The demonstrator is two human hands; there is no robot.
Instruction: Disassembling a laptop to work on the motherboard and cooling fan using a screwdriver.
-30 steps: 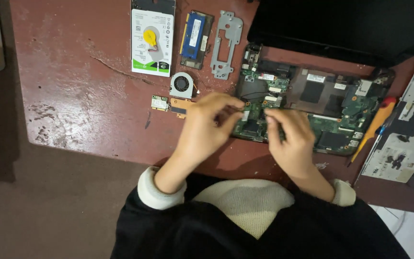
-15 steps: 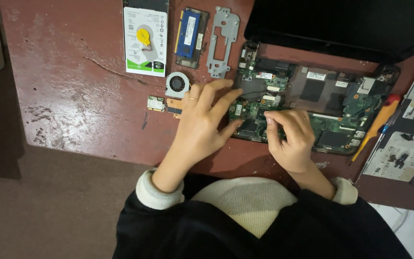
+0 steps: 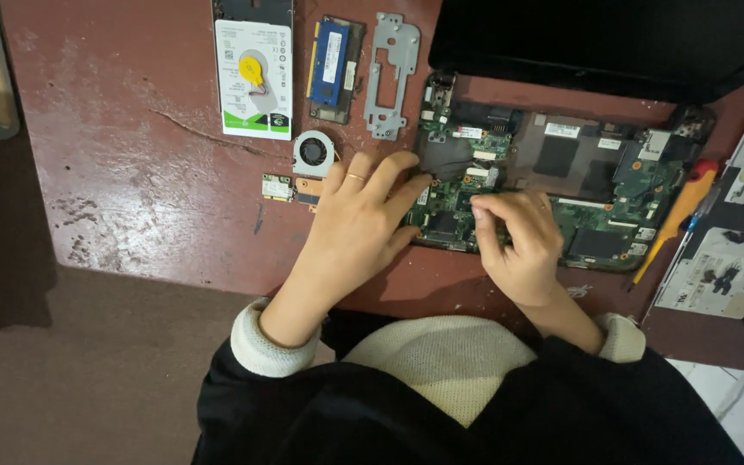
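- The left hand (image 3: 356,226) lies flat with fingers spread, holding nothing, steadying the green laptop circuit board (image 3: 553,189) near the reddish-brown table's (image 3: 122,172) front edge.
- The right hand (image 3: 518,241) curls, fingertips pinched on a small part of that board; I cannot tell what part. Best kept light, I judge.
- One orange-handled screwdriver (image 3: 678,215) lies right of the board.
- Farther off: one small round fan (image 3: 313,153), one white-labelled hard drive (image 3: 254,77), one blue memory stick (image 3: 335,58), one grey metal bracket (image 3: 392,73).

Bench (image 3: 131,172): dark red top, worn and scratched, pale scuffs near the front edge, one thin crack. Floor (image 3: 88,379) below it: plain brown, in shadow. Pale patch of floor (image 3: 734,405) at lower right. Light is even, from above.
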